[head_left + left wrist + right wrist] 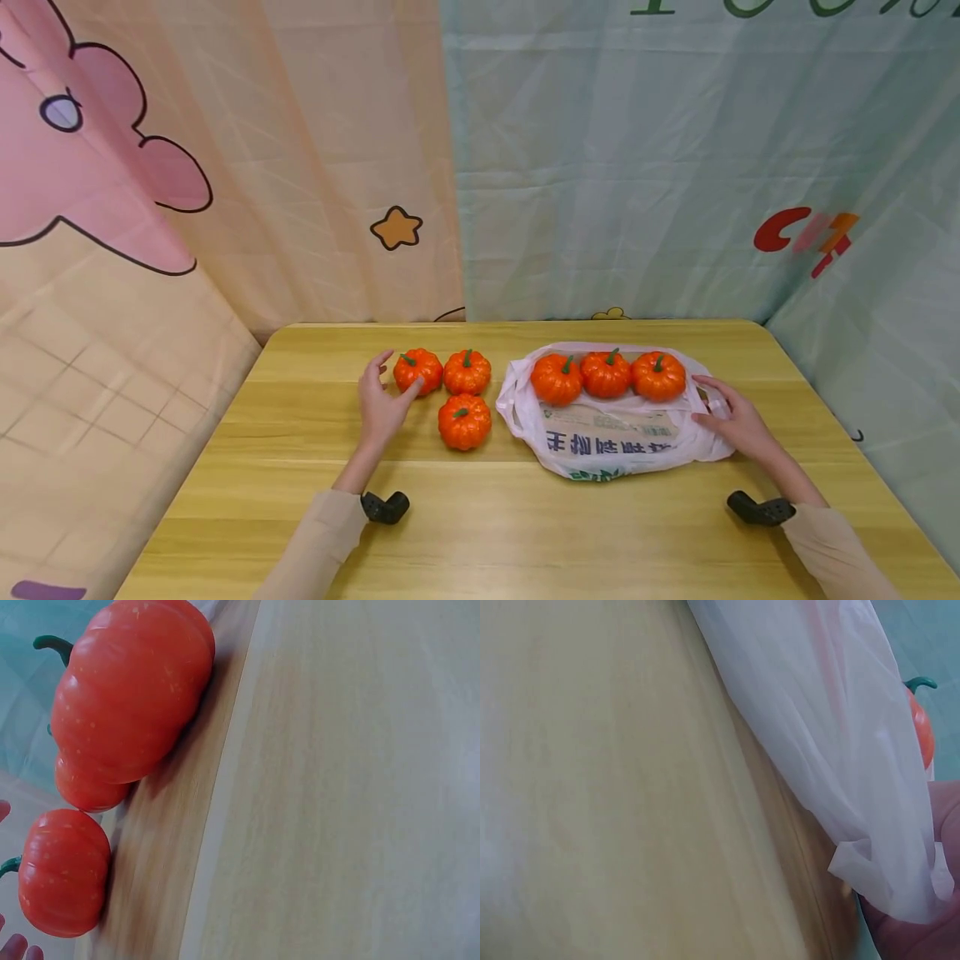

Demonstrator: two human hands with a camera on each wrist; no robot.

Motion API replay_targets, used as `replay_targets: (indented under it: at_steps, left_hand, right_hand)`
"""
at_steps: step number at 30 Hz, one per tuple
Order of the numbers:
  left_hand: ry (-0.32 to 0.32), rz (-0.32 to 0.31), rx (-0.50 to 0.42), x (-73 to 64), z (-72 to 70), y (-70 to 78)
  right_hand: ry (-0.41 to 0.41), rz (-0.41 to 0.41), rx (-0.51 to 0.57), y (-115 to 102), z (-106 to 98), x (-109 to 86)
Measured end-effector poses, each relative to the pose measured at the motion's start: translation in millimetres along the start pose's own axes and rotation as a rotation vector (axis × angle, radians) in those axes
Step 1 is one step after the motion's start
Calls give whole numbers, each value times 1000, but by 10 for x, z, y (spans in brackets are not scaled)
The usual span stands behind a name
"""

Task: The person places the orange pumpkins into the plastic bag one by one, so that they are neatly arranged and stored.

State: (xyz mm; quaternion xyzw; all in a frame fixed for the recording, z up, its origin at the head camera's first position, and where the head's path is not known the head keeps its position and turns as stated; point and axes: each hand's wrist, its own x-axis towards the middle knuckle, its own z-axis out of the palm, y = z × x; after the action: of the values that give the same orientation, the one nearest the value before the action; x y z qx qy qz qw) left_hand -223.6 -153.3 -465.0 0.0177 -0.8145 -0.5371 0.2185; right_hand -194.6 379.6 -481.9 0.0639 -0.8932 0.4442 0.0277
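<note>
At the table's left, my left hand [381, 408] is spread around an orange toy pumpkin [418, 372] with a green stem, its thumb overlapping the front. Only fingertips [13, 948] show at the left wrist view's edge, beside that pumpkin. Two more pumpkins sit close by, one to the right [467, 372] and one nearer the front [464, 422]. A white plastic bag [607, 442] with printed characters lies on its side, three pumpkins [606, 373] in a row at its open top. My right hand [738, 421] holds the bag's right end between thumb and fingers.
Both groups stand on a wooden table [480, 533] whose far edge meets a printed curtain [600, 183]. Black wrist devices sit at the left wrist [386, 507] and the right wrist [760, 509].
</note>
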Motion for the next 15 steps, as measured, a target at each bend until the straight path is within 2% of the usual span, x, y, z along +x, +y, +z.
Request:
replay_targets:
  at_steps: [9,15]
  left_hand:
    - [-85,-126,-14,89,26,-104]
    - [-116,-160,-17,149,48,-117]
  right_hand:
    - [-4,-14,-9,11,-3,9]
    - [-4,-17,-4,13,-1,15]
